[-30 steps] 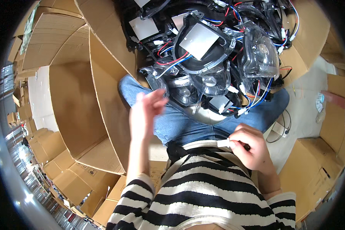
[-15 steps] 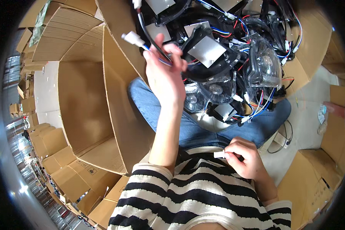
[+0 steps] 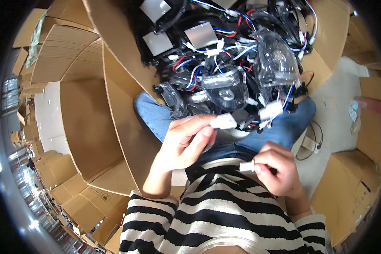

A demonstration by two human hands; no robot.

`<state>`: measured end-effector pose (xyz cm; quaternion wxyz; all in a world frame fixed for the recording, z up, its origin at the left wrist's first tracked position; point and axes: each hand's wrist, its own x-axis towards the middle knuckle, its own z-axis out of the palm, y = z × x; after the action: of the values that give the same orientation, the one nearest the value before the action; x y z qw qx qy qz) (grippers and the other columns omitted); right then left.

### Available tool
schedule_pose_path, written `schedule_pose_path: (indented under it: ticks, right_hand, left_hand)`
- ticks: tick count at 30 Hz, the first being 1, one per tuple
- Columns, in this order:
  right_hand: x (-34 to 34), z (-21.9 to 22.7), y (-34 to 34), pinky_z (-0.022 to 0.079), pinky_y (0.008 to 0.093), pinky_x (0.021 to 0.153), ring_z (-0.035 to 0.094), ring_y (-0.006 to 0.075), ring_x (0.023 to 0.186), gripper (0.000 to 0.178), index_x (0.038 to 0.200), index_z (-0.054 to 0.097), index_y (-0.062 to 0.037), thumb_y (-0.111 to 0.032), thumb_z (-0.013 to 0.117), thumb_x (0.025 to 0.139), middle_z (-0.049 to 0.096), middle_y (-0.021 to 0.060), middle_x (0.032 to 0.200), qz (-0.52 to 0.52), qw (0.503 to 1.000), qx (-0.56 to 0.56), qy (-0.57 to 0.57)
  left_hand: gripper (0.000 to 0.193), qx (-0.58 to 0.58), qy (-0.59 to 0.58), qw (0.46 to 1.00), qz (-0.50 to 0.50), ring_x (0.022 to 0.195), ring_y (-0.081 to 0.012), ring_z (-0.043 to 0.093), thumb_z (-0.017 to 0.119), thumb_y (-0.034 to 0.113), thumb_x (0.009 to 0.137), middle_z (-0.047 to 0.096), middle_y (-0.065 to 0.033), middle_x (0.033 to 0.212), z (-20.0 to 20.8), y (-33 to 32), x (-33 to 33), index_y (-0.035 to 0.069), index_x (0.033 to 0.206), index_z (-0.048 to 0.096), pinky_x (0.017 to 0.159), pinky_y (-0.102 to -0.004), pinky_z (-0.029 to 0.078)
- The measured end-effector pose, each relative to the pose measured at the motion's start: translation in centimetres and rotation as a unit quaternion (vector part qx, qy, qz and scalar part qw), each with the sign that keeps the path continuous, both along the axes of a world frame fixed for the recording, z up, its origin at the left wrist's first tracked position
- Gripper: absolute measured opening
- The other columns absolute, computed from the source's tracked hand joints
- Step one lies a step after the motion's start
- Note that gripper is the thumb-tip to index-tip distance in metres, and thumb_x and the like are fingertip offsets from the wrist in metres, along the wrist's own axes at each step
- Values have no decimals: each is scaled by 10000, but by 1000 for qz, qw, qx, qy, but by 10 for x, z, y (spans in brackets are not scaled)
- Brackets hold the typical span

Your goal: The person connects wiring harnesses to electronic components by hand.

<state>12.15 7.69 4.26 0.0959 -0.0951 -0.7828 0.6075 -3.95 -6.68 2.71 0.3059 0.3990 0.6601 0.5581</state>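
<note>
My left hand (image 3: 184,142) is over my lap, just below the carton's near side. Its thumb and forefinger pinch a white plastic connector (image 3: 224,121); any wire behind the connector is mostly hidden by the fingers. To its right and lower, close to my waist, my right hand (image 3: 277,169) is closed on a small white connector piece (image 3: 247,166). The two white pieces are apart. Beyond my hands lies a pile of vehicle lamps with clear lenses (image 3: 226,93) and black housings. Another white connector (image 3: 271,111) hangs on wires at the pile's near edge.
The lamps fill a cardboard carton (image 3: 326,63) in front of my crossed legs. Silver square plates (image 3: 201,36) and red, white and blue wires show among them. An open carton (image 3: 86,122) stands at left. More cardboard (image 3: 343,190) lies at right, near a black cable (image 3: 319,142).
My left hand has come down from the pile toward my lap, bringing a white connector near the right hand. A silver-plated lamp beside it has left its spot. The right hand barely moved.
</note>
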Motion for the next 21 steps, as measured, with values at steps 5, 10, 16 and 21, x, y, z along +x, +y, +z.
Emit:
schedule_pose_path:
  ticks: [5,10,16,21]
  right_hand:
    - [1,2,10,362,290,473,456,205,516,86,722,549,7,29,558,639,512,78,636,1,999,-25,43]
    - [7,0,21,354,282,473,454,191,520,81,722,552,1,20,545,644,500,67,601,-5,998,-54,22]
    - [2,-5,21,357,288,489,459,193,542,107,721,532,-22,5,588,634,484,58,602,-8,1000,-17,-4]
    - [-1,-10,19,356,295,489,441,214,538,134,714,527,-31,2,607,612,472,59,614,-2,1000,-5,-2]
  left_hand:
    - [141,-1,-169,977,-129,492,-116,458,442,76,835,512,-47,601,-21,-11,5,-20,831,545,465,-237,351]
    - [153,26,-238,959,-153,500,-103,453,442,83,832,504,-41,610,-30,-12,3,-28,839,547,476,-226,352]
    - [114,35,-241,947,-210,517,-120,475,473,34,813,518,-59,652,-37,-2,1,-51,855,537,474,-246,370]
    - [125,20,-182,951,-247,518,-159,483,482,61,816,526,-86,666,-33,3,1,-43,847,544,481,-260,372]
